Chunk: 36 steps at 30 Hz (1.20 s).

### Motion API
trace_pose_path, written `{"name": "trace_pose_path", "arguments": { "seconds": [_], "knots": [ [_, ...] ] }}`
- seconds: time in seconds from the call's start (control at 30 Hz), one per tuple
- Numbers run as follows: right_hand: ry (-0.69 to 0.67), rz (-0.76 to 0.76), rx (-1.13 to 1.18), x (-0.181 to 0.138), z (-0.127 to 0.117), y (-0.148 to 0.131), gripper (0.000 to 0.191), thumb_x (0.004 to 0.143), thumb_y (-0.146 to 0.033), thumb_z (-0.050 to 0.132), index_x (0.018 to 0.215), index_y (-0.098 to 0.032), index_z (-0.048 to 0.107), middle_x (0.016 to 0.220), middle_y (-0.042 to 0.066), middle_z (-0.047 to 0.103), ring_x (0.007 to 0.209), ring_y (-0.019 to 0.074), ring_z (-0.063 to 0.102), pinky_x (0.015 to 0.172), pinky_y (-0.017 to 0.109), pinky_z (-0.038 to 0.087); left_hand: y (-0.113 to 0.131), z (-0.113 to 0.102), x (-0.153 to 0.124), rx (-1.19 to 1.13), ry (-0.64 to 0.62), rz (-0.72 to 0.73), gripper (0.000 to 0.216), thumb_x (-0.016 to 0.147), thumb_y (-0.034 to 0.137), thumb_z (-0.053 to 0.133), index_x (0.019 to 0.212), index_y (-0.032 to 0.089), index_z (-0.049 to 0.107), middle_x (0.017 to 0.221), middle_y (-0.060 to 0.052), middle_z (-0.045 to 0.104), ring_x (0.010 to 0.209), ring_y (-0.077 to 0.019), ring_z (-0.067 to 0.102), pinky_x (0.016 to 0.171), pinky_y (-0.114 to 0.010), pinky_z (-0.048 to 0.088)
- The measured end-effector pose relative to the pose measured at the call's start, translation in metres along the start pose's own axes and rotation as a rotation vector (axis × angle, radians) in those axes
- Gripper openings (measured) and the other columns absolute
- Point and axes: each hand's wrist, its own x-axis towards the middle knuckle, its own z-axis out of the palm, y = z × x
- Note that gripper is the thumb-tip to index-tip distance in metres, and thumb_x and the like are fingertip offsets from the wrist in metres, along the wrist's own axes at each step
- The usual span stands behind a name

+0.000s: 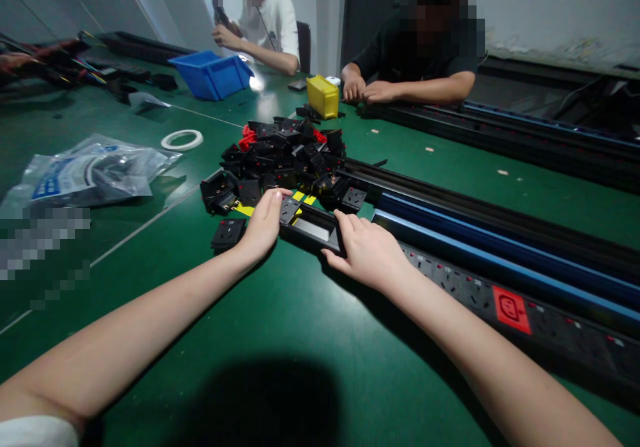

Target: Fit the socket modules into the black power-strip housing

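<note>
A long black power strip (450,281) runs from the middle of the table to the lower right, fitted with several black sockets and one red socket (511,308). My left hand (264,219) is closed round its near-left end, thumb beside a black socket module (289,209) at that end. Gripping the strip's sides farther right is my right hand (373,247), fingers on the far edge and thumb on the near one. Between the hands an unfilled opening (314,223) shows in the strip. A loose socket module (229,233) lies just left of my left hand.
Beyond my hands is a heap of black and red socket modules (285,150). Dark rails (480,233) lie alongside the strip. A plastic bag (95,170), tape roll (182,140), blue bin (210,77) and yellow bin (323,97) stand around. Two people sit across the table.
</note>
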Motion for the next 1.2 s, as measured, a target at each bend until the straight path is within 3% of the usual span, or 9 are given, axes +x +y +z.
{"name": "trace_pose_path", "arguments": {
  "seconds": [0.13,0.27,0.57,0.83,0.97,1.07,1.2],
  "knots": [
    [0.005,0.002,0.007,0.0,-0.001,0.0,0.075,0.096,-0.053,0.053,0.149,-0.003,0.042,0.129,0.02,0.065,0.108,0.0331,0.067,0.09,0.041,0.053,0.001,0.0,0.0,-0.077,-0.148,-0.056,0.058,0.099,0.057,0.04,0.127,0.015,0.066,0.13,-0.012,0.068,0.121,-0.0271,0.061,0.11,-0.043,0.042],
    [0.012,-0.003,0.008,0.0,0.0,0.001,0.075,0.095,-0.054,0.052,0.149,-0.003,0.042,0.129,0.02,0.065,0.107,0.0332,0.067,0.089,0.041,0.053,0.0,0.001,0.001,-0.139,-0.225,-0.111,0.063,0.095,0.06,0.047,0.132,0.013,0.066,0.134,-0.014,0.068,0.131,-0.0312,0.057,0.114,-0.048,0.04],
    [0.014,-0.003,0.007,0.0,0.002,0.0,0.075,0.095,-0.053,0.053,0.149,-0.002,0.041,0.128,0.02,0.065,0.106,0.0335,0.067,0.088,0.042,0.054,0.0,-0.002,0.002,-0.054,-0.265,-0.081,0.058,0.092,0.055,0.056,0.136,0.019,0.065,0.143,-0.011,0.063,0.132,-0.0304,0.058,0.117,-0.046,0.038],
    [0.026,-0.01,0.005,0.0,0.003,0.001,0.075,0.095,-0.053,0.052,0.149,-0.001,0.042,0.128,0.021,0.065,0.106,0.0341,0.067,0.088,0.043,0.054,0.002,0.0,-0.004,0.062,-0.33,-0.009,0.062,0.096,0.057,0.047,0.143,0.018,0.058,0.138,-0.012,0.065,0.131,-0.0293,0.055,0.118,-0.048,0.033],
    [0.02,-0.005,0.008,0.0,0.002,0.0,0.076,0.095,-0.053,0.053,0.149,-0.001,0.041,0.129,0.021,0.064,0.106,0.0335,0.067,0.088,0.042,0.054,0.005,0.0,-0.009,0.153,-0.319,0.025,0.057,0.098,0.056,0.042,0.141,0.022,0.054,0.146,-0.01,0.057,0.137,-0.0283,0.045,0.119,-0.049,0.029],
    [0.011,0.002,0.009,-0.001,0.001,0.0,0.076,0.095,-0.053,0.053,0.149,-0.002,0.041,0.129,0.021,0.064,0.107,0.0331,0.067,0.089,0.042,0.053,0.002,-0.001,-0.011,0.228,-0.249,0.03,0.047,0.097,0.055,0.043,0.127,0.021,0.054,0.135,-0.011,0.058,0.129,-0.0276,0.047,0.113,-0.047,0.035],
    [0.008,-0.001,0.015,-0.001,0.0,0.0,0.076,0.095,-0.053,0.054,0.149,-0.002,0.041,0.13,0.021,0.064,0.107,0.033,0.066,0.09,0.042,0.053,-0.003,-0.001,-0.01,0.212,-0.241,-0.014,0.035,0.096,0.057,0.047,0.095,0.023,0.047,0.096,-0.002,0.055,0.097,-0.0217,0.054,0.089,-0.037,0.043]
  ]
}}
